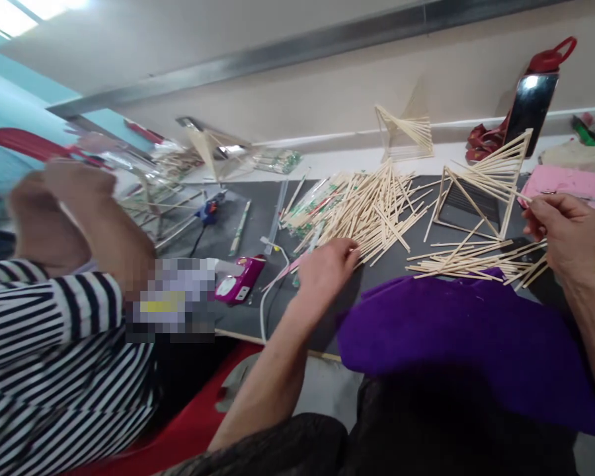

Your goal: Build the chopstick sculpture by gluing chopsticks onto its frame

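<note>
My right hand (565,228) pinches a thin wooden stick (523,197) beside a twisted stick frame (496,182) standing on the dark table. The stick's tip is close to the frame's right side; I cannot tell whether they touch. My left hand (327,268) is closed, fingers curled at the near edge of a big heap of loose sticks (371,205). What its fingers hold, if anything, is hidden. A smaller spread of sticks (466,261) lies in front of the frame.
A purple cloth (426,324) covers the near table edge. A second stick model (409,135) stands behind, left of a dark bottle (533,106) with a red lid. Leftward are a magenta device (240,279), a white cord (264,307), a blue glue gun (209,208) and a co-worker's striped sleeve (86,307).
</note>
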`<state>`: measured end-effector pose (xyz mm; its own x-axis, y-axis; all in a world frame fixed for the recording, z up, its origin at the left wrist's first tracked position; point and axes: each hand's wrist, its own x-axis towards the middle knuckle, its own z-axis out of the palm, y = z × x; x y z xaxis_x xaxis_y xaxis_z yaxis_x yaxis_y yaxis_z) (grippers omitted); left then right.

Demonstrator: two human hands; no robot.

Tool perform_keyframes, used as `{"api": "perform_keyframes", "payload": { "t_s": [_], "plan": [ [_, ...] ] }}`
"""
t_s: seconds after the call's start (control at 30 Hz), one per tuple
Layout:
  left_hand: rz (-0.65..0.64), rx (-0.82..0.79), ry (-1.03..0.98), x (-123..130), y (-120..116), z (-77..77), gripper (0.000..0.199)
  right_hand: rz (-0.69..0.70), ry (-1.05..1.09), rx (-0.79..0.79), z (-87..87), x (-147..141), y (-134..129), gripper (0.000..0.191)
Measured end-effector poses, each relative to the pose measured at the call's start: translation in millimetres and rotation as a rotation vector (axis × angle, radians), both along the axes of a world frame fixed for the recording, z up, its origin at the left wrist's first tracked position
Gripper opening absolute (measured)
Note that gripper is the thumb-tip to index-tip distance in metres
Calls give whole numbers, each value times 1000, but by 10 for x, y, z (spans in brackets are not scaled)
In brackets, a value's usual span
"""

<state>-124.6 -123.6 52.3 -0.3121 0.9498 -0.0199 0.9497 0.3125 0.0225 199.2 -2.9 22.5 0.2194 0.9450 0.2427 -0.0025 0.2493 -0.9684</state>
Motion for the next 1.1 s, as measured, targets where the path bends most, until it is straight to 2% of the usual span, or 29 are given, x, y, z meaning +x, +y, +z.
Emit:
{"api": "perform_keyframes", "payload": {
  "t_s": [0.07,0.13,0.33,0.43,0.53,0.67,0.8,0.93,1.1],
  "plan": [
    [164,-40,113,-208,-50,27,36,-5,-9,9,-1,-2,-1,3],
    [247,-81,138,-348,-133,3,41,-18,-15,14,-5,-4,1,3],
    [247,-195,64,-505,-319,-264,33,-14,-41,9,-23,-18,6,2],
    [195,-123,40,-537,-232,-357,30,-8,-58,25,-31,-26,5,2],
    [146,-27,-41,-574,-42,-378,28,-17,-80,15,-31,-25,3,3],
    [138,87,-139,-662,193,-322,23,-28,-68,14,-13,-12,2,3],
    [176,157,-297,-759,288,-202,18,-39,-48,52,14,-7,0,1],
    [186,172,-407,-695,282,-125,20,-35,-28,54,35,-17,-12,1],
    [41,72,-241,-309,218,-219,20,-28,-28,29,36,-26,-18,2]
  ]
}}
